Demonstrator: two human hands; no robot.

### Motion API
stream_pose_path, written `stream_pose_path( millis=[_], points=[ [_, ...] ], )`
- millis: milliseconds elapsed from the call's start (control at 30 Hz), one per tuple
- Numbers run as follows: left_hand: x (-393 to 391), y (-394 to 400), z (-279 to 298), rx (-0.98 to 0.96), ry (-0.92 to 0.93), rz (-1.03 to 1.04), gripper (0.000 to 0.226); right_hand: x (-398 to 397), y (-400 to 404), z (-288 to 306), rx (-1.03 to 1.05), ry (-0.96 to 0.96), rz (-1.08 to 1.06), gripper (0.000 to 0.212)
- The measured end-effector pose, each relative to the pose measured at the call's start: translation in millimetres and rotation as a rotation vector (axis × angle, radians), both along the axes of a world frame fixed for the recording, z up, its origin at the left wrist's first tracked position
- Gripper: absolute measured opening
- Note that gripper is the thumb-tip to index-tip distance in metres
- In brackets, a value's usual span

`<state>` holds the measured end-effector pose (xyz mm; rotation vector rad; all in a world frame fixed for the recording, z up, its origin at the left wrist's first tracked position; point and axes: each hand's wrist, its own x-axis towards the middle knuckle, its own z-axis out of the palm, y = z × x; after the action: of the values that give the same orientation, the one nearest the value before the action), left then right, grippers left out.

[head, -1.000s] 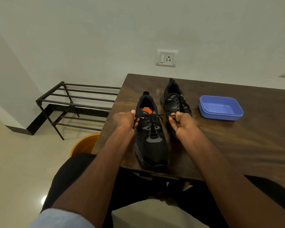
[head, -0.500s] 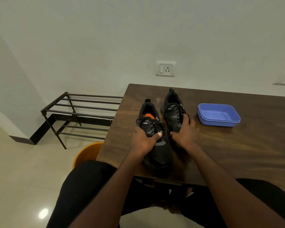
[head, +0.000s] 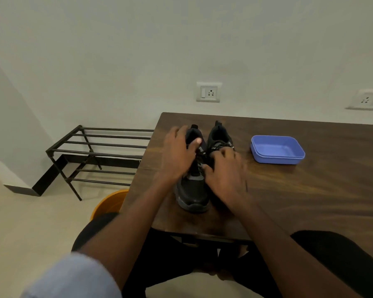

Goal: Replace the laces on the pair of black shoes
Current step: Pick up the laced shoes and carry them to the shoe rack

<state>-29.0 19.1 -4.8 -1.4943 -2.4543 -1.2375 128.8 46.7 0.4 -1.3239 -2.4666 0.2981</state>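
Head view looks down on a pair of black shoes standing side by side near the left end of the desk (head: 310,190), toes toward the person. Both hands are on them. The left hand (head: 177,155) lies over the left shoe (head: 192,194) around its collar, fingers spread and fairly straight, thumb across the tongue — no closed grip on anything that I can make out. The right hand (head: 226,171) covers the front of the right shoe (head: 219,134), fingers bent down toward the lacing; whether its grip has closed on a lace or merely rests there cannot be told, since the frame is blurred at that spot.

Dark laces (head: 221,145) show crossed over the right shoe's tongue, and some lacing seems present on the left shoe too. No loose lace lies in sight on the desk, and the blue tray (head: 278,157) to the right looks bare. Judging from this, the relacing is likely at or near its end — perhaps only tidying or setting the pair straight remains, though knots cannot be checked.
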Motion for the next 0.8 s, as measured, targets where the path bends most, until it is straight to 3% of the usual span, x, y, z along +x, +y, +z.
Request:
stream_pose_path(
  millis=[67,167,300,400,533,700,800],
  points=[
    [-8.4,24.4,20.3,0.039,0.054,-0.219,0.045,-13.0,-10.7,-3.9,0.074,0.013,0.216,0.041],
    [-1.8,66.3,41.7,-0.103,0.188,-0.516,0.043,-27.0,-21.3,-15.0,0.010,-0.096,0.426,0.049],
    [5.4,116.2,30.1,-0.555,0.634,-0.786,0.056,-30.5,-22.1,-20.1,0.018,-0.325,0.445,0.060],
    [-4.3,125.2,18.8,-0.710,0.777,-0.802,0.064,-28.5,-25.9,-13.8,-0.023,-0.371,0.419,0.065],
    [-28.6,111.8,32.3,-0.720,0.745,-0.697,0.071,-22.8,-35.9,-9.0,-0.022,-0.338,0.359,0.066],
    [-68.6,73.2,35.5,-0.791,0.359,-0.524,0.078,-12.3,-45.3,-8.3,-0.032,-0.275,0.268,0.056],
    [-89.7,50.6,30.1,-0.772,0.267,-0.458,0.075,-3.8,-49.4,-9.6,-0.078,-0.256,0.159,0.049]
  ],
)
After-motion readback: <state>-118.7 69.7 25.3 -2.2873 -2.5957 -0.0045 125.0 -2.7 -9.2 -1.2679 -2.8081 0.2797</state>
